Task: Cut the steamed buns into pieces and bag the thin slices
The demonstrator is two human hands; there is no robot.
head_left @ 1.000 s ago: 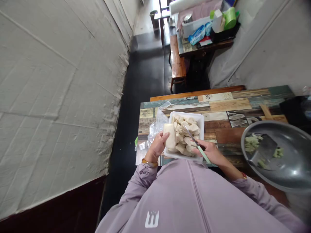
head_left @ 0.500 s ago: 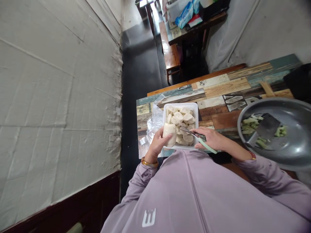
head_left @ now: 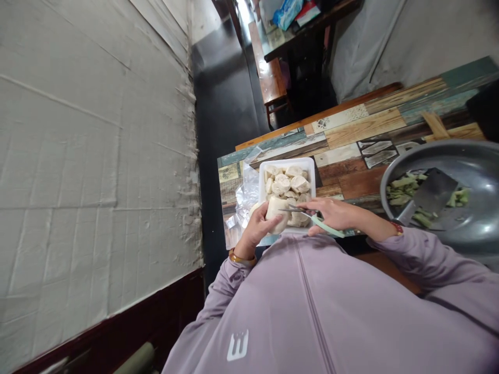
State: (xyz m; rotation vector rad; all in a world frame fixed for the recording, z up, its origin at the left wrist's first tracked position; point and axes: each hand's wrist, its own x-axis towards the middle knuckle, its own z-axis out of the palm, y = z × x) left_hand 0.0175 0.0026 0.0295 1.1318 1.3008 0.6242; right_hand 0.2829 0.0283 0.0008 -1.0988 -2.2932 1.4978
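Observation:
My left hand (head_left: 257,228) grips a smooth, pale roll (head_left: 276,213) that looks like a steamed bun, over the front left of a white tray (head_left: 286,162). Several cut pale chunks (head_left: 299,185) fill that tray. In my right hand (head_left: 331,213) is a pair of scissors (head_left: 327,227) with light green handles. Their blades point left and reach the right side of the roll; whether they have cut into it, I cannot tell. Another pale rounded piece (head_left: 254,209) shows partly behind my left hand.
To the right, a large metal basin (head_left: 479,208) holds green vegetable pieces and a broad metal blade (head_left: 434,192) with a handle. Crumpled clear plastic (head_left: 249,182) lies left of the tray on the patterned table (head_left: 351,176). A wooden bench (head_left: 271,78) stands beyond.
The roll in my left hand has moved right, and the scissors have shifted left, so the blades now meet it. The view has tilted slightly.

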